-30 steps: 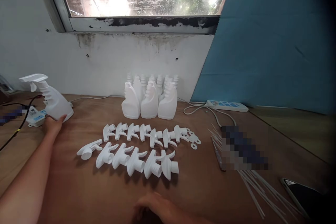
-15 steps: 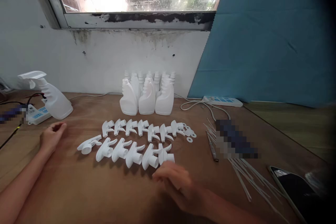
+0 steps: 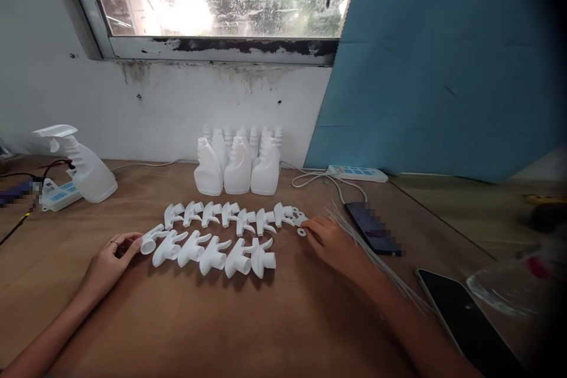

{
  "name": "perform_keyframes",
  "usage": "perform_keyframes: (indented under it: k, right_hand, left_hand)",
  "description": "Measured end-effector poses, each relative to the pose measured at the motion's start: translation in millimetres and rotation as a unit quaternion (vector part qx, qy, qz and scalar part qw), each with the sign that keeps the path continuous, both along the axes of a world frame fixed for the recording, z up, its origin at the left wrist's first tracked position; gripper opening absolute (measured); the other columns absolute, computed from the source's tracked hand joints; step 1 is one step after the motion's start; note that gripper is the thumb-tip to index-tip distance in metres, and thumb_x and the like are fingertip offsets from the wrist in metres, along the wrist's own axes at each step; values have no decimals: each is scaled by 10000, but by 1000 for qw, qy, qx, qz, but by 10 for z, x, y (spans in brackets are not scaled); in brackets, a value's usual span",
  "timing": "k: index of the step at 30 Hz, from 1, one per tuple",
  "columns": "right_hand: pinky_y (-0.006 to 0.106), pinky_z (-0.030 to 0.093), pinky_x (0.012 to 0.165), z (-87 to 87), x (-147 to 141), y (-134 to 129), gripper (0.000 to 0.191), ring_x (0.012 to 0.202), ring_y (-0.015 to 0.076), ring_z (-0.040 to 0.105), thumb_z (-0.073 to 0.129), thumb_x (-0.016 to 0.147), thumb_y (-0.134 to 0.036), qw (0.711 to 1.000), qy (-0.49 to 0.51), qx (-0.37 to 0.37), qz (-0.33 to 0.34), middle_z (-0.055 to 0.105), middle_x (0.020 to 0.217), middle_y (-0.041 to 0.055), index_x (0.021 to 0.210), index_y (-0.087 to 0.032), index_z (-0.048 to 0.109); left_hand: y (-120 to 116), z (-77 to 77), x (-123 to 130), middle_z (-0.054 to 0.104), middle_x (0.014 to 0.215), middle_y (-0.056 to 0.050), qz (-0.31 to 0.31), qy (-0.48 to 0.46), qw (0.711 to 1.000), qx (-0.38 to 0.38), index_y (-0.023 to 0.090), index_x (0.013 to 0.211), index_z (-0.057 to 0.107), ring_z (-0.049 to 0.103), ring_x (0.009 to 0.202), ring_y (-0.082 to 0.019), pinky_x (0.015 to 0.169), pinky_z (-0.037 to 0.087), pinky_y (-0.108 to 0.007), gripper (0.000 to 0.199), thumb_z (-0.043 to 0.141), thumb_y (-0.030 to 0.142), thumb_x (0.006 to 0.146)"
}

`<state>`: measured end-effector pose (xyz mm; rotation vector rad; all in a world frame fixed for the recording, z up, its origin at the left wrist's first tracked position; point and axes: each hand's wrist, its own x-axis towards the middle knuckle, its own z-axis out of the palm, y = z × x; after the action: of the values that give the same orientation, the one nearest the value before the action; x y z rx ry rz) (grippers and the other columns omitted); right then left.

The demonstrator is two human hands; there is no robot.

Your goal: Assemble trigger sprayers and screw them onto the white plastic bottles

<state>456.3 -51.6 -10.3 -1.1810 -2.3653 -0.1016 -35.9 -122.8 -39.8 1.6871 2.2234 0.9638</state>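
My left hand (image 3: pixel 116 257) is closed at the fingertips on the leftmost trigger spray head (image 3: pixel 149 243), a white plastic piece at the end of the front row. More white trigger spray heads (image 3: pixel 215 255) lie on their sides in two rows across the table. At the right end of the back row is a small group of flat white washers (image 3: pixel 302 232). My right hand (image 3: pixel 330 242) reaches over these washers, fingers bent together and tips down among them. Whether a washer is between those fingertips is hidden.
Several white bottles without tops (image 3: pixel 237 171) stand against the wall. An assembled spray bottle (image 3: pixel 91 168) is at the left by a power strip (image 3: pixel 62 194). Thin tubes (image 3: pixel 376 263), a phone (image 3: pixel 465 319), another power strip (image 3: pixel 358 173) and a clear container (image 3: pixel 505 286) are at the right.
My left hand has moved right and taken hold of the leftmost spray head, which is now tilted more upright. My right hand has gone from the front row's right end to the washers.
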Motion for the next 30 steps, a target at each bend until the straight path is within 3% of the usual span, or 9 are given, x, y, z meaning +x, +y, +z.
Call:
perform_keyframes:
  k: [3,7,9,11,14,16,21,25,30]
  right_hand:
    - [368,415,814,-4,152,94,208,866,241,651,463,887,-116,999,-4,-15,-37,726,923,82,912,-168,663]
    - [349,424,771,-31,379,215,219,840,248,653,461,879,-139,996,17,-18,-81,718,863,89,866,-162,678]
    - [345,432,740,-54,474,264,223,806,249,648,455,874,-136,995,26,-18,-95,706,834,98,850,-151,676]
    - [339,442,723,-83,525,296,225,788,245,642,451,868,-122,995,27,-22,-94,698,822,101,841,-144,674]
    - [333,457,748,-133,506,300,230,819,236,634,454,862,-98,996,22,-30,-77,693,839,97,831,-150,676]
    - [337,461,790,-161,443,269,233,864,232,626,463,861,-87,997,18,-33,-64,690,868,94,861,-155,686]
    - [377,440,882,-182,247,126,268,987,236,585,508,868,-102,999,-19,-44,-1,672,991,78,1012,-212,705]
    - [404,429,885,-173,160,66,174,989,245,572,552,882,-149,998,-32,-57,17,670,1006,71,894,-210,715]
    - [366,465,849,-204,127,91,113,922,223,597,585,869,-123,993,0,-109,38,672,908,65,838,-183,676]
  left_hand:
    - [-32,35,44,687,1005,4,18,-10,1000,9,237,978,655,636,848,-183,755,505,-261,297,533,482,860]
    - [-108,122,276,618,995,4,67,51,988,127,230,937,622,582,757,-155,766,510,-288,217,535,420,877]
    - [-113,184,518,600,1002,-3,11,69,983,171,228,933,604,581,830,-172,762,507,-286,193,523,399,896]
    - [-80,247,837,586,1056,-29,-112,61,974,188,220,967,591,585,958,-198,760,510,-285,187,507,378,916]
    - [13,322,1393,579,1098,-65,-302,104,929,188,204,1033,589,544,1075,-224,925,464,-372,157,500,281,929]
    - [70,342,1746,585,1116,-85,-379,138,898,174,191,1072,586,521,1088,-239,933,449,-403,177,505,239,923]
    - [134,279,2297,585,1161,-123,-430,218,866,134,162,1200,558,500,1071,-294,885,451,-470,349,586,292,878]
    - [133,181,2403,599,1132,-114,-429,249,859,126,162,1149,575,523,1033,-301,855,461,-478,357,661,283,825]
    - [43,124,2398,650,1068,-96,-494,201,818,217,162,1156,549,569,1035,-252,900,466,-444,244,530,157,913]
